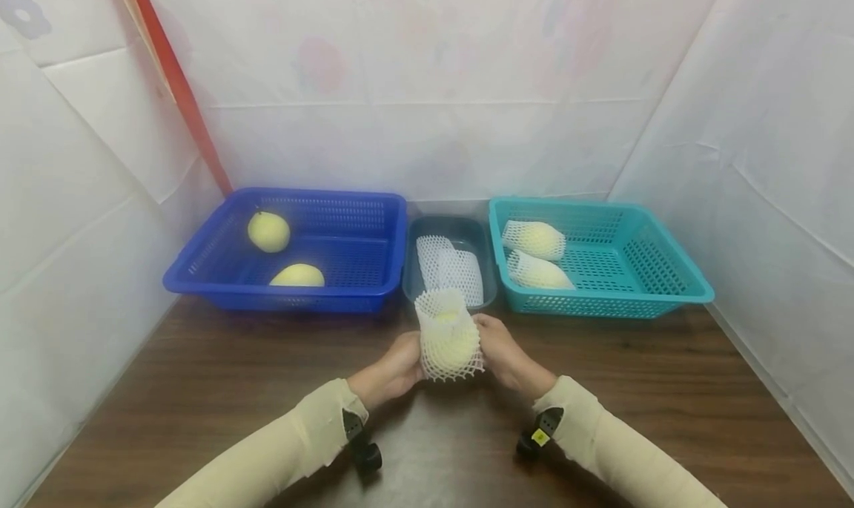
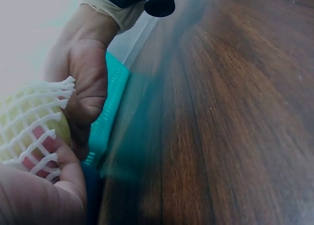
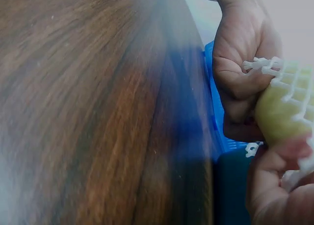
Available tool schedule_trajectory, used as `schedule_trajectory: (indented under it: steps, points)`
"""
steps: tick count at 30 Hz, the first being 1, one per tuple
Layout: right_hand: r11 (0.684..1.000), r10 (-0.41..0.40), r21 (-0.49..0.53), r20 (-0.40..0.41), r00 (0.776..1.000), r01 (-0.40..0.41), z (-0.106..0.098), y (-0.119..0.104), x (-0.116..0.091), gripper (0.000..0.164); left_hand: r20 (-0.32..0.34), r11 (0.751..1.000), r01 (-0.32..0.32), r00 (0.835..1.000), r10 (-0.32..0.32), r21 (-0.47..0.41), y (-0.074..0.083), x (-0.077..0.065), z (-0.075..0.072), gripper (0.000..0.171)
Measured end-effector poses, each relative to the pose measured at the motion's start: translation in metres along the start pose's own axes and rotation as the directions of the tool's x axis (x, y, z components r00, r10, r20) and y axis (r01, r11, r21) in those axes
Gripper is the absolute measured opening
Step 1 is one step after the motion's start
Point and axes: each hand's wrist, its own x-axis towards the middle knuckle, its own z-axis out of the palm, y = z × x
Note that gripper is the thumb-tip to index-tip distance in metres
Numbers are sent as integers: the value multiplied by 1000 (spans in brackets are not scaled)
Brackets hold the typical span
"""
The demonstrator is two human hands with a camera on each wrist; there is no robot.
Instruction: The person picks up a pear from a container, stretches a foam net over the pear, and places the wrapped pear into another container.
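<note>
A pale yellow pear (image 1: 450, 348) sits inside a white foam net sleeve (image 1: 440, 300), held up over the table in front of the small bin. My left hand (image 1: 400, 363) grips it from the left, my right hand (image 1: 502, 351) from the right. In the left wrist view, the left fingertips (image 2: 43, 140) show through the mesh at the net's edge. The right wrist view has bare pear skin (image 3: 272, 114) showing beyond the net's edge, between the two hands. Two more foam nets (image 1: 460, 274) lie in the small dark bin (image 1: 492, 289).
At the left stands a blue basket (image 1: 300, 300) with two bare pears (image 1: 269, 231). A teal basket (image 1: 600, 305) at the right holds two netted pears (image 1: 539, 239). The brown wooden table (image 1: 460, 449) is bounded by white sheeting (image 1: 427, 152) behind and at both sides.
</note>
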Motion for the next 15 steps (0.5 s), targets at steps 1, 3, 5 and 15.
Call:
schedule_trajectory:
  steps: [1,3,5,15]
  points:
    - [1000,10,-3,9,1000,-10,-1,0,0,23,-4,1000,-2,1000,2,-7,0,0,0,25]
    - [1000,18,-15,32,999,-18,-2,0,0,23,-10,1000,-7,1000,7,-19,0,0,0,25]
    - [1000,4,-16,49,999,-4,-3,0,0,24,-7,1000,-10,1000,10,-28,0,0,1,27]
    - [990,-120,74,-41,992,123,3,11,3,20,55,991,58,997,-51,-123,-5,-3,7,34]
